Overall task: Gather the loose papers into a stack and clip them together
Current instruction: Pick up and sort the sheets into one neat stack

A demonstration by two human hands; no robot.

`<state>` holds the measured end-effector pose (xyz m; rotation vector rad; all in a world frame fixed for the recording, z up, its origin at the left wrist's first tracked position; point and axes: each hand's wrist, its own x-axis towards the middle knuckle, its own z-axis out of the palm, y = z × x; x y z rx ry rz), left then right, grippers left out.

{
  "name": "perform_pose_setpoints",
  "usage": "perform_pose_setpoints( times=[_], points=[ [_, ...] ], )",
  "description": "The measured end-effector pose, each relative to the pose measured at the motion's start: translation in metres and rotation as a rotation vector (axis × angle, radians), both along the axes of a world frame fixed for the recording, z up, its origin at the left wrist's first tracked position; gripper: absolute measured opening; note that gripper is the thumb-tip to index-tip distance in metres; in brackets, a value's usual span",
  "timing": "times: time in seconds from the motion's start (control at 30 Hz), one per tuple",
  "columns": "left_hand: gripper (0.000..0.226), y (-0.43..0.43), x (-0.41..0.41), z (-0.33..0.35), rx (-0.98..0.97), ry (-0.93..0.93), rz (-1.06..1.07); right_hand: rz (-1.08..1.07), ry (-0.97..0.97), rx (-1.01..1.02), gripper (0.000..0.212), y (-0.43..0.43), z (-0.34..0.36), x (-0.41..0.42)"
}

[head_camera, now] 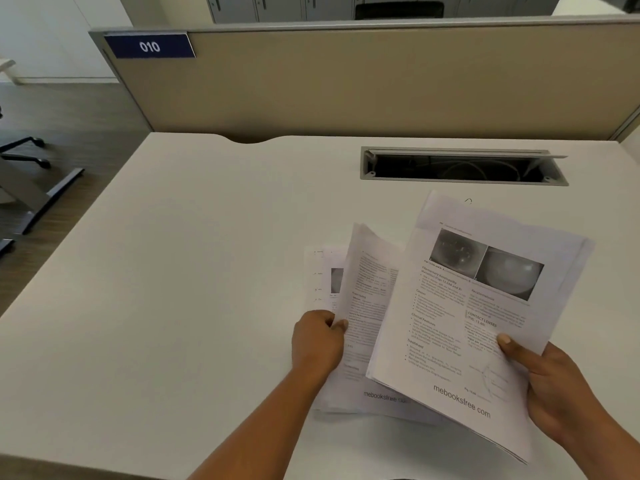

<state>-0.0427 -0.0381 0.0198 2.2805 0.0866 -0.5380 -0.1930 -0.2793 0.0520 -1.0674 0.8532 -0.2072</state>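
My right hand (550, 386) grips a bundle of printed papers (478, 306) by its lower right edge, thumb on top; the top page shows two grey photos and text. My left hand (318, 341) pinches the left edge of a single lifted sheet (367, 299), which curls upward. Beneath it, more printed sheets (323, 275) lie flat on the white desk (173, 271). A small wire paper clip (468, 201) peeks out on the desk just behind the top edge of the held bundle.
An open cable tray slot (460, 167) is sunk into the desk behind the papers. A beige partition (346, 81) with a blue "010" label (149, 46) closes the far side. A chair base (27, 157) stands on the floor to the left.
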Motion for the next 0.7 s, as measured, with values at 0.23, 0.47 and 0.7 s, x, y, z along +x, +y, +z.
perform_pose_setpoints(
  times=[0.23, 0.47, 0.7],
  points=[
    [0.024, 0.016, 0.009, 0.017, -0.280, 0.020, 0.178, -0.023, -0.008, -0.030, 0.025, -0.009, 0.005, -0.004],
    [0.009, 0.050, 0.034, 0.051, -0.528, -0.041, 0.267, -0.018, 0.026, -0.113, 0.019, -0.023, 0.013, -0.011],
    [0.021, 0.080, 0.055, 0.112, -0.587, -0.120, 0.190, 0.015, 0.061, -0.205, 0.022, -0.026, 0.018, -0.008]
  ],
)
